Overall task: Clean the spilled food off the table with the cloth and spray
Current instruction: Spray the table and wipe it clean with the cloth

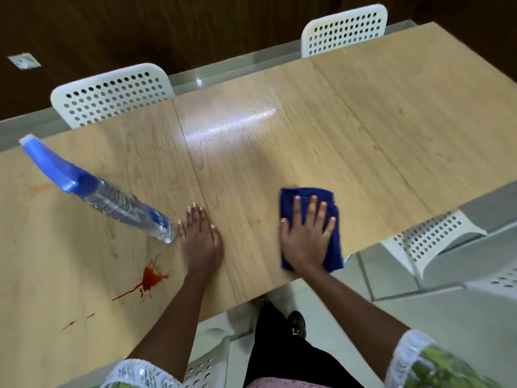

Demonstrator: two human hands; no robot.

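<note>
head view: both hands flat on the wooden table (363,113).
right hand (306,236) presses the blue cloth (333,247) near the front edge; left hand (200,239) lies open beside the spray bottle (117,203), red spill (149,280) just left.

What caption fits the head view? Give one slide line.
Right hand presses blue cloth on table; left hand flat beside spray bottle, red spill unwiped.
</note>
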